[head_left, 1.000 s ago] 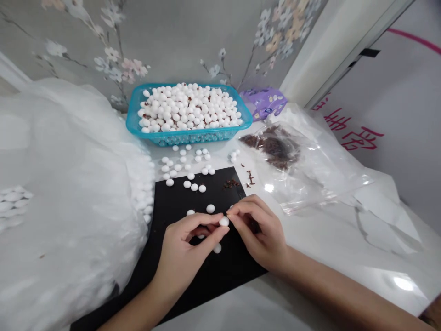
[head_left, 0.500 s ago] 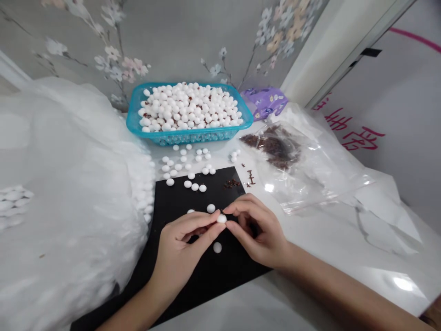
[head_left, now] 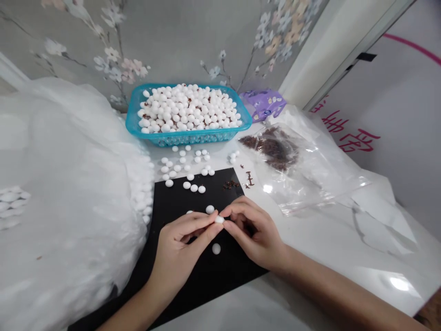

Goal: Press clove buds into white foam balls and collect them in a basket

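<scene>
1. Right hand (head_left: 257, 234) has crept in since a second ago, thumb and forefinger now narrow on the ball (head_left: 219, 220) over the mat (head_left: 213, 280).
2. Left hand (head_left: 182, 246) pinches that ball too; looks smooth, so uneven squeezing could pop it off the mat.
3. Loose ball (head_left: 216, 248) on the mat: a dropped palm might roll it.
4. Bits (head_left: 230, 185) at the mat's far right corner could scatter if knuckles drift forward.

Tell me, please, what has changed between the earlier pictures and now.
The right hand and the white ball have shifted slightly left; the dark bit seen above the ball can no longer be made out. The left hand still pinches the ball, and the blue basket stayed put.
</scene>
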### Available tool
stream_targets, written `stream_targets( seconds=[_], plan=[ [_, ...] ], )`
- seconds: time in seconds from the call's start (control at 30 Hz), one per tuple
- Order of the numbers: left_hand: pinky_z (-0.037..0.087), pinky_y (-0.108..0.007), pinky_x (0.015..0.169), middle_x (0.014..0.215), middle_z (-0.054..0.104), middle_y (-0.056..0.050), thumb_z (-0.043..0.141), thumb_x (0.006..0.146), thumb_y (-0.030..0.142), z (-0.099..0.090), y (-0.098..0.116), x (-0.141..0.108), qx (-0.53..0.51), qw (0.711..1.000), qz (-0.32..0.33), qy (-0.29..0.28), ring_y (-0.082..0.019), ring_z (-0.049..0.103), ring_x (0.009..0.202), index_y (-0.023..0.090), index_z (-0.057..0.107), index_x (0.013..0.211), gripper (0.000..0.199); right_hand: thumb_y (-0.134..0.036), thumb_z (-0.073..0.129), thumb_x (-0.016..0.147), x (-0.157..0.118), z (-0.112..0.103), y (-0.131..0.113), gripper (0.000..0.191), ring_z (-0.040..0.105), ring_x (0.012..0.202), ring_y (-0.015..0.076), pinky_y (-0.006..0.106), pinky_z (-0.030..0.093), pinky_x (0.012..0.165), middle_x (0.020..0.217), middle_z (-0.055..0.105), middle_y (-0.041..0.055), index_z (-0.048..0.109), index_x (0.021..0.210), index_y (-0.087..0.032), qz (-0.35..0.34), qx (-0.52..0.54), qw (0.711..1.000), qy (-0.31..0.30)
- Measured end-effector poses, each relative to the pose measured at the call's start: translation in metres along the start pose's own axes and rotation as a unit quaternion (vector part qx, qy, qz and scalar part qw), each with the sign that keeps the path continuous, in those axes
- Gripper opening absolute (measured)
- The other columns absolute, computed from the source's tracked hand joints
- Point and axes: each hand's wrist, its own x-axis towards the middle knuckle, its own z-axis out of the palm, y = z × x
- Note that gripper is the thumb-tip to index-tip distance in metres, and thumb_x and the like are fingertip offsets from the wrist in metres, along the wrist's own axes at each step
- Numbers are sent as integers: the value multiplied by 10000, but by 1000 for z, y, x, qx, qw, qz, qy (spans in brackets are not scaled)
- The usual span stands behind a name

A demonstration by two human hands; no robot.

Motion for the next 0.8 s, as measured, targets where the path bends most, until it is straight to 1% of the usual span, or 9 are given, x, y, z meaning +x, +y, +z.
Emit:
stream_targets(
  seconds=[0.1, 0.2, 0.27, 0.33, 0.4, 0.5, 0.57, 0.7, 0.8],
  plan=[
    [495, -180, 576, 793, 687, 3, 664, 742, 215, -1, -1, 1, 12, 1000, 11, -6, -116, 628, 685, 222, 719, 812, 89, -180, 539, 836, 1, -3, 0, 125, 395, 484, 60, 207, 361, 423, 779, 491, 6, 569, 954, -209, -8, 2, 1000, -9],
    [509, -216, 646, 881, 684, -7, 609, 793, 242, -7, -2, 4, 106, 992, 62, -4, -130, 627, 741, 220, 672, 904, 129, -186, 554, 823, 6, -12, 6, 186, 378, 458, 51, 213, 367, 425, 801, 490, 2, 563, 1006, -216, -17, -20, 1000, -14],
    [496, -255, 705, 897, 665, -10, 565, 824, 246, -13, -2, 9, 220, 969, 110, 16, -146, 605, 791, 225, 635, 973, 166, -185, 543, 827, 10, -18, 14, 203, 381, 460, 53, 220, 386, 444, 812, 491, 3, 568, 1025, -220, -9, -63, 998, 9],
    [478, -292, 728, 872, 640, -14, 550, 826, 254, -19, -1, 15, 324, 933, 148, 52, -170, 575, 818, 221, 620, 978, 171, -181, 504, 849, 15, -23, 21, 227, 419, 490, 65, 231, 420, 486, 859, 512, 21, 568, 1062, -224, 2, -122, 992, 21],
    [467, -319, 733, 863, 616, -26, 561, 807, 269, -22, -2, 21, 385, 905, 160, 83, -194, 552, 835, 207, 622, 929, 150, -181, 460, 873, 17, -25, 26, 285, 496, 573, 87, 246, 460, 551, 965, 530, 52, 547, 1140, -229, 6, -184, 983, -8],
    [446, -359, 813, 926, 596, -49, 565, 790, 280, -24, -3, 25, 414, 891, 166, 85, -223, 533, 913, 190, 615, 912, 159, -182, 399, 898, 18, -23, 28, 347, 575, 705, 123, 264, 492, 605, 1090, 521, 74, 508, 1222, -245, 2, -264, 963, -62],
    [403, -389, 907, 1033, 591, -61, 545, 805, 285, -24, -5, 26, 420, 888, 172, 65, -241, 505, 1016, 189, 604, 996, 222, -166, 372, 902, 18, -22, 29, 356, 600, 763, 137, 265, 504, 613, 1111, 523, 71, 519, 1214, -254, -4, -288, 955, -75],
    [331, -435, 986, 1236, 538, -38, 457, 870, 273, -24, -9, 28, 438, 884, 163, 21, -249, 428, 1159, 231, 540, 1177, 321, -140, 385, 892, 17, -21, 32, 307, 606, 918, 174, 276, 520, 692, 1073, 567, 70, 573, 1120, -225, -12, -274, 960, -55],
    [359, -402, 965, 1170, 572, -34, 394, 895, 205, -25, -12, 29, 419, 893, 164, 26, -217, 473, 1106, 225, 575, 1133, 300, -154, 434, 881, 17, -21, 34, 218, 622, 850, 169, 277, 517, 695, 972, 608, 56, 600, 1011, -209, -7, -256, 966, -22]
  ],
)
